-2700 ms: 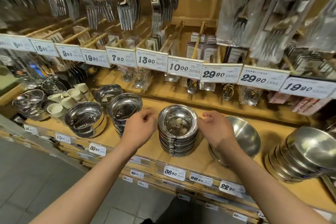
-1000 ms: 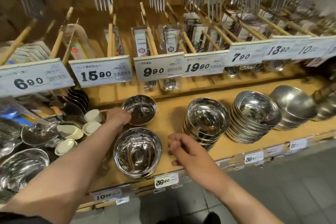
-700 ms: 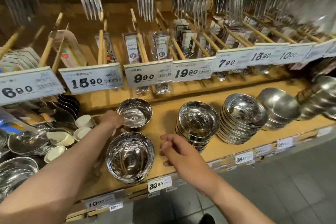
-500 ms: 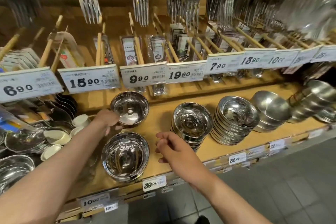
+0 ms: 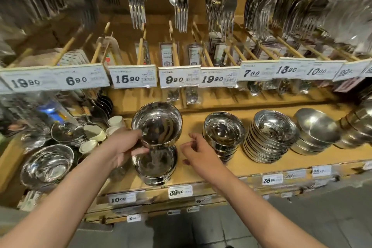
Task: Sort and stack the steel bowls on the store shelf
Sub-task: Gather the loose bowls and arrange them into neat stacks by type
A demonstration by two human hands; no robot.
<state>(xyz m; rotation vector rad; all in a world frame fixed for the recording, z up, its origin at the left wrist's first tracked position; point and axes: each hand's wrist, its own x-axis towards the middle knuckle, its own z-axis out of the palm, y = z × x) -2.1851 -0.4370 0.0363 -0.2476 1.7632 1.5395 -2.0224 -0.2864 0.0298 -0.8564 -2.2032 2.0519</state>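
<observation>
Near the shelf's front edge, the left hand is gripping a shiny deep bowl by its rim, holding it just over a matching bowl, probably for nesting; the right hand is hovering beside them, loosely curled, holding nothing, while shallower stacks are sitting farther right

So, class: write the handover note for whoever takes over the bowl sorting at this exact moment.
Left hand grips a steel bowl by its rim, held above the front bowl on the shelf.
Right hand is open beside them, holding nothing.
Done: three stacks stand to the right.
Left: nest the held bowl into the front bowl, then tidy the loose bowls on the left.
</observation>
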